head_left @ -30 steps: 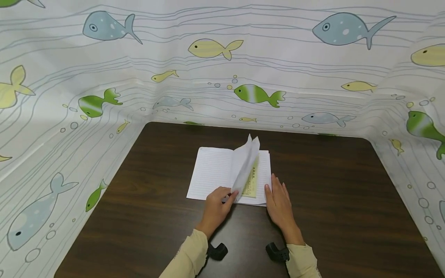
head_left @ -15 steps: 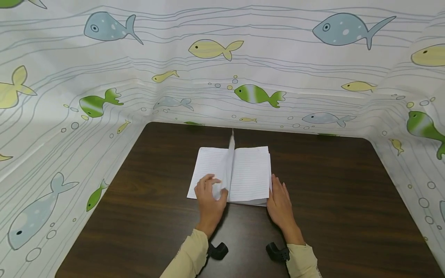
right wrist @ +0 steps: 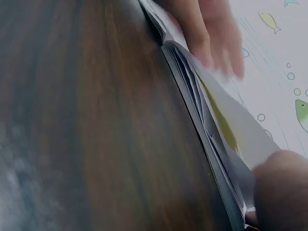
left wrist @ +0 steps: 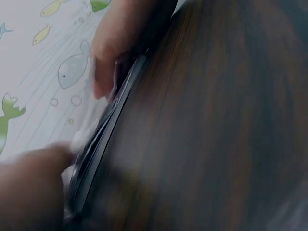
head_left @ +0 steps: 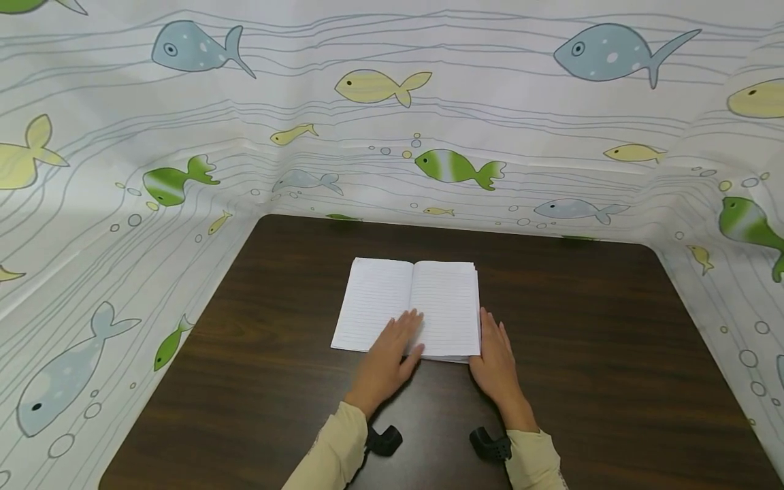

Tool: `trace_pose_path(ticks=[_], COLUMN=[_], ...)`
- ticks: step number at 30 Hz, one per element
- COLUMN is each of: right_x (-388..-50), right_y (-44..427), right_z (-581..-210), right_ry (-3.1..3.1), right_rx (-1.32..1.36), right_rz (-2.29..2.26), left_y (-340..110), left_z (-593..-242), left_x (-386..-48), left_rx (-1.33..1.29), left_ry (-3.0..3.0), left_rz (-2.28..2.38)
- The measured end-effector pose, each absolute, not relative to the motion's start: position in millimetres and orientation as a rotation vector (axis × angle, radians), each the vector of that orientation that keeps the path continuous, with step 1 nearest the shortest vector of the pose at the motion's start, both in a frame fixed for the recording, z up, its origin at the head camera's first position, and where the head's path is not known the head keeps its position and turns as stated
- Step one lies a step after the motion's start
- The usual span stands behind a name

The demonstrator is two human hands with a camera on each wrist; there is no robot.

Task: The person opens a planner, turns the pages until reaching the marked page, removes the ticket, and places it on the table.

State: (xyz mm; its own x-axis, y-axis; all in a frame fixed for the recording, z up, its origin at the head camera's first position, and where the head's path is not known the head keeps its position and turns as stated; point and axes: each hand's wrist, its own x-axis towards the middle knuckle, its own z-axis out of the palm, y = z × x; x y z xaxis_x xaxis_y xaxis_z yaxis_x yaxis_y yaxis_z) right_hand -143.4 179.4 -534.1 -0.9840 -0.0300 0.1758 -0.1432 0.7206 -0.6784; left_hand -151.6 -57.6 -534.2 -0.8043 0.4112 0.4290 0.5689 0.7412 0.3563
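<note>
An open notebook (head_left: 444, 299) with lined pages lies flat in the middle of the table. My left hand (head_left: 388, 357) rests on it near the spine, fingers extended and the thumb spread over the lower edge. Along the right edge of the pages, my right hand (head_left: 495, 357) touches the notebook with its fingers straight. Between the pages, a yellow-green ruler (right wrist: 219, 113) shows as a thin strip in the right wrist view; the top page hides it from the head view. My left thumb (left wrist: 36, 185) looks blurred in the left wrist view.
The dark wooden table (head_left: 263, 401) spreads around the notebook. A white sheet (head_left: 367, 163) printed with fish stands along its back and sides. Black wrist devices (head_left: 384, 442) sit at both cuffs.
The raised pages, held by the left hand a second ago, have come down flat, covering the ruler. The left hand has let go and moved onto the spine. The right hand stays put.
</note>
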Motion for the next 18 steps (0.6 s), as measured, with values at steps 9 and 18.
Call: trace_pose_path(ticks=[9,18], right_x=[-145.9,-142.7], right_y=[181.2,180.6], right_z=[-534.0,-536.6], right_ry=[-2.665,-2.699], right_rx=[0.042,0.056], right_rz=[1.268,1.206], left_y=[-54.7,-55.7], left_z=[-535.0,-536.6], left_x=[-148.5,-147.5], left_rx=[-0.909,-0.836], left_ry=[-2.799,-2.737], left_rz=[-0.625,-0.775])
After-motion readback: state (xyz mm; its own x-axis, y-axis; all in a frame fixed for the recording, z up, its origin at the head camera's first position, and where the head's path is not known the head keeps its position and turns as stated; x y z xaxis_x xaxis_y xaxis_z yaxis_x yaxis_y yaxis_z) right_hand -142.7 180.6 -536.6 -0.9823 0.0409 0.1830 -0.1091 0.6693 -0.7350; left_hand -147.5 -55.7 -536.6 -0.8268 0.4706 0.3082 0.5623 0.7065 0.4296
